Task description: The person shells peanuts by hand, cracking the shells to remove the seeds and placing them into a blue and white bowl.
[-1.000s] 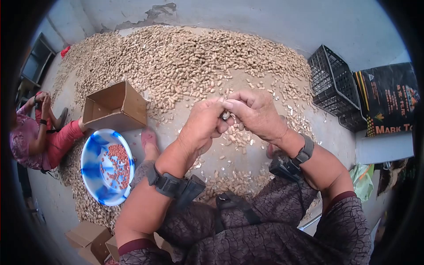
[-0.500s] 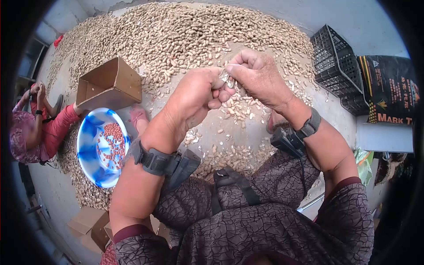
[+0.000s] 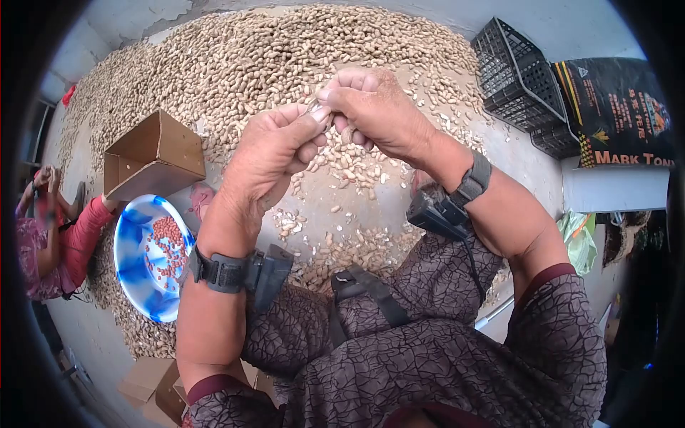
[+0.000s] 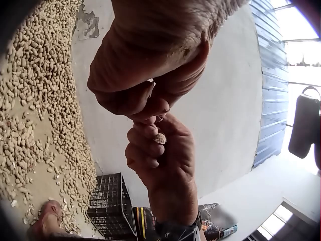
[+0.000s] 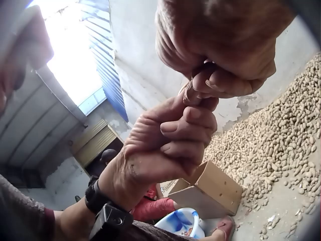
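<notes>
My left hand (image 3: 267, 153) and right hand (image 3: 385, 114) meet in front of me over the floor, fingertips together. Between their thumbs and fingers they pinch a peanut (image 5: 189, 94), mostly covered by the fingers. Another peanut (image 4: 159, 138) is tucked in the curled fingers of my right hand, seen in the left wrist view. Below the hands lies a loose scatter of peanuts and shells (image 3: 349, 167). The large heap of unshelled peanuts (image 3: 271, 64) spreads beyond them along the wall.
A blue and white basin (image 3: 132, 264) with red shelled peanuts (image 3: 168, 239) stands left, beside a cardboard box (image 3: 168, 153). Another person (image 3: 50, 242) sits at far left. A black crate (image 3: 510, 78) and a printed black sack (image 3: 606, 107) stand right. Broken shells (image 3: 349, 253) lie between my legs.
Both hands have moved left and up in the head view while staying together. The left thumb has come forward against the right fingertips at the peanut.
</notes>
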A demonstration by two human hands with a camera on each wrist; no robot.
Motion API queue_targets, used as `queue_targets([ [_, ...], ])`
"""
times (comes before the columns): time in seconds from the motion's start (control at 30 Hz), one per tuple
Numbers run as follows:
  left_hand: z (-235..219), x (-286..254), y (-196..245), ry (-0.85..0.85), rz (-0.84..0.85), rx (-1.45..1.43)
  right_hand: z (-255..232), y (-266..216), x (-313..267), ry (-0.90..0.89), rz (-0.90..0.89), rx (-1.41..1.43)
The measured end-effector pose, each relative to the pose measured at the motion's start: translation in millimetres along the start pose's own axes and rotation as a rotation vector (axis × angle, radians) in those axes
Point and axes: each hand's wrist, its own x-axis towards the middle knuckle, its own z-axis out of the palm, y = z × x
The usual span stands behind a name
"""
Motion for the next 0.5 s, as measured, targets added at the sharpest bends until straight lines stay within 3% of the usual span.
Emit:
queue_targets([
  [0.13, 8, -4, 2, 0.056, -0.003, 0.032, -2, -5, -2, 0.012, 0.034, 0.027],
  [0.2, 6, -3, -2, 0.062, -0.020, 0.069, 0, -7, -6, -0.051, -0.019, -0.126],
  [0.5, -2, -4, -3, 0.041, -0.014, 0.055, 7, -4, -6, -0.011, -0.209, -0.190],
])
